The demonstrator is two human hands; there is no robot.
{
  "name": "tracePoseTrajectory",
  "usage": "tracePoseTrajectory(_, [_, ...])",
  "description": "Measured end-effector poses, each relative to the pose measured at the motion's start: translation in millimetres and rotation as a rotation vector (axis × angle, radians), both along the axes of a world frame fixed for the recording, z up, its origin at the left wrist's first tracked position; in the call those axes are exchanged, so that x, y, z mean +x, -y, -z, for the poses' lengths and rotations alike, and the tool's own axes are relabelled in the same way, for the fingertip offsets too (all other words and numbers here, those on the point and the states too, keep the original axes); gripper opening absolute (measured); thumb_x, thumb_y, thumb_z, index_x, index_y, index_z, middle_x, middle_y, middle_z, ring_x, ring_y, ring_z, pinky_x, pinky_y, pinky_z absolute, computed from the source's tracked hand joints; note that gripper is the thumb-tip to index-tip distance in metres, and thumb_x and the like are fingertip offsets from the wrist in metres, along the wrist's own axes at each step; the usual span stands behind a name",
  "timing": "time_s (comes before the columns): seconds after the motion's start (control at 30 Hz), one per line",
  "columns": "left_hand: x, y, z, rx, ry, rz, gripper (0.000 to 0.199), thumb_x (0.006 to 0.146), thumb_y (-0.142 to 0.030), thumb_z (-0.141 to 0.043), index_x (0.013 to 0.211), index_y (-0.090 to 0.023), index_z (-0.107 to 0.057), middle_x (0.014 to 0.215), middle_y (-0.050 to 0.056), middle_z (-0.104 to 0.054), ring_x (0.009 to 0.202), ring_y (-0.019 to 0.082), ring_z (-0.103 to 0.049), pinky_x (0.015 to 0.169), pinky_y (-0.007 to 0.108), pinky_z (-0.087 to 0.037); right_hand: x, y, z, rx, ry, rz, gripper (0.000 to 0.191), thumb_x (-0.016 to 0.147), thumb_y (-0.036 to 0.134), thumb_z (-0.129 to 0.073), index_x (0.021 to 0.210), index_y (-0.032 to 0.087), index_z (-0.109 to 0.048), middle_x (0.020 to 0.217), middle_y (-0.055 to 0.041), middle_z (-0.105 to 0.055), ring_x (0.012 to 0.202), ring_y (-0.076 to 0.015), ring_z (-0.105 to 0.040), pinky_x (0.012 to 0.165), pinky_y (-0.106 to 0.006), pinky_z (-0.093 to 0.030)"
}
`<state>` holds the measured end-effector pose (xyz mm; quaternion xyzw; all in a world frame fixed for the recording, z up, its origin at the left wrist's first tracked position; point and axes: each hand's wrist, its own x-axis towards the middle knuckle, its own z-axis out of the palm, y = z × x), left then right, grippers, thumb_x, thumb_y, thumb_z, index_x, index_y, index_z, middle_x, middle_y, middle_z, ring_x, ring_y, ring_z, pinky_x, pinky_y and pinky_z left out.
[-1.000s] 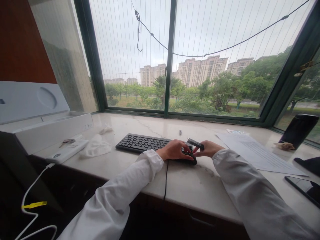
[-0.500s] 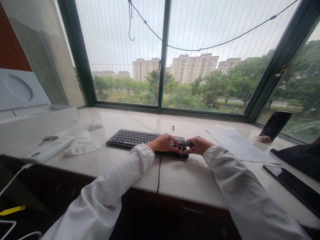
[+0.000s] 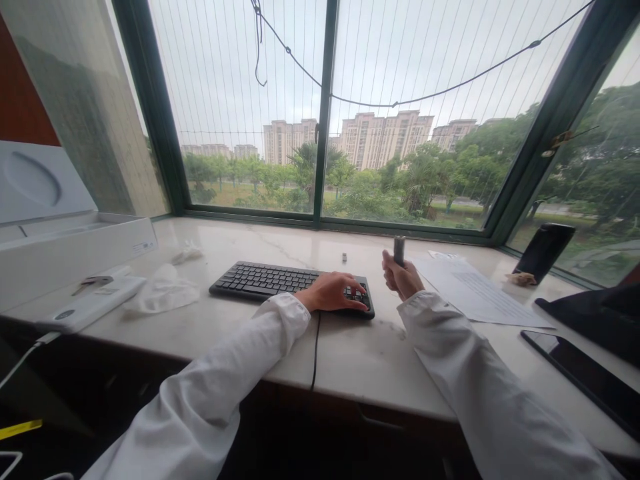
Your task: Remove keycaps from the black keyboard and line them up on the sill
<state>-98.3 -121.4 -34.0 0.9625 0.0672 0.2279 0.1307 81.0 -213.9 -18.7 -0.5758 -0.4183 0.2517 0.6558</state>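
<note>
Since the frame half a second back, the right hand (image 3: 403, 276) has come away from the right end of the keyboard (image 3: 270, 279), taking the short dark tool (image 3: 399, 249) with it and turning it from lying nearly flat to standing upright; the left hand (image 3: 327, 292) has stayed at that same end of the keys.

The keyboard lies flat on the bench (image 3: 360, 363), its long axis running from left to right across the person's front and slanting slightly nearer at the right; its right end is under the left hand, so that hand is the closer one, while the right hand is apart from it, just beyond its right edge and a little farther from the person; from the right hand, the keys lie to the left and slightly nearer the body.

The left hand is partly open, thumb and fingers spread over the keys with nothing seen in its grasp; the right hand is closed round the tool, whose end sticks up above the fist; a small pale object (image 3: 345, 257) lies behind the keyboard, and the paper sheets (image 3: 467, 291) lie to the right.

The tool's lower part is hidden in the fist, and its working end is hard to make out; the left hand covers some keys, and whether its fingertips press them cannot be told; the cable (image 3: 315, 350) drops out of sight past the bench's near edge.
</note>
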Motion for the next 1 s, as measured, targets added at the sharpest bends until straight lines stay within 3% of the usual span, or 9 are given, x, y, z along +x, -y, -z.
tracePoseTrajectory(0.07, [2.0, 2.3, 1.6, 0.009, 0.005, -0.007, 0.046, 0.068, -0.062, -0.063, 0.099, -0.028, -0.070, 0.094, 0.001, -0.067, 0.079, 0.016, -0.062, 0.067, 0.024, -0.040, -9.8, -3.1, 1.9, 0.179, -0.208, 0.068, 0.049, 0.069, 0.057, -0.065, 0.056, 0.021, -0.034, 0.041, 0.0107, -0.023, 0.033, -0.0034, -0.016, 0.031, -0.021, -0.010])
tracePoseTrajectory(0.17, [4.0, 2.5, 4.2, -0.014, 0.028, -0.007, 0.045, 0.067, -0.062, -0.063, 0.093, -0.026, -0.071, 0.088, 0.001, -0.068, 0.075, 0.015, -0.061, 0.066, 0.024, -0.040, -21.9, -8.1, 8.8, 0.298, -0.356, 0.113, 0.052, 0.070, 0.052, -0.066, 0.055, 0.022, -0.027, 0.040, 0.0110, -0.021, 0.033, -0.0034, -0.015, 0.030, -0.021, -0.010])
tracePoseTrajectory(0.53, [5.7, 0.3, 7.3, 0.002, 0.047, -0.012, 0.038, 0.069, -0.057, -0.065, 0.088, -0.025, -0.072, 0.080, -0.001, -0.069, 0.068, 0.013, -0.061, 0.062, 0.022, -0.039, -51.1, -20.1, 26.3, 0.287, -0.423, 0.040, 0.051, 0.069, 0.046, -0.068, 0.053, 0.022, -0.027, 0.038, 0.0113, -0.021, 0.032, -0.0036, -0.016, 0.030, -0.021, -0.013])
tracePoseTrajectory(0.63, [6.4, -0.9, 8.2, 0.007, 0.048, -0.010, 0.037, 0.069, -0.057, -0.065, 0.087, -0.026, -0.073, 0.080, -0.001, -0.070, 0.069, 0.013, -0.061, 0.063, 0.022, -0.040, -54.9, -19.5, 29.8, 0.298, -0.360, 0.030, 0.049, 0.070, 0.047, -0.067, 0.054, 0.022, -0.029, 0.039, 0.0111, -0.022, 0.033, -0.0039, -0.016, 0.030, -0.021, -0.014])
tracePoseTrajectory(0.83, [7.8, -2.4, 10.5, -0.037, 0.037, 0.006, 0.034, 0.070, -0.053, -0.065, 0.085, -0.023, -0.073, 0.081, 0.000, -0.070, 0.071, 0.014, -0.061, 0.066, 0.022, -0.041, -61.5, -12.1, 38.7, 0.246, 0.083, 0.105, 0.045, 0.068, 0.055, -0.064, 0.052, 0.019, -0.042, 0.042, 0.0057, -0.036, 0.039, -0.0071, -0.033, 0.036, -0.022, -0.026])
tracePoseTrajectory(1.0, [9.2, -3.4, 12.5, -0.050, 0.047, -0.005, 0.032, 0.069, -0.052, -0.067, 0.084, -0.024, -0.072, 0.080, -0.001, -0.070, 0.071, 0.014, -0.061, 0.067, 0.022, -0.041, -62.9, -8.5, 40.3, 0.194, 0.253, 0.188, 0.048, 0.071, 0.061, -0.057, 0.052, 0.020, -0.043, 0.045, 0.0026, -0.041, 0.044, -0.0101, -0.039, 0.041, -0.024, -0.029])
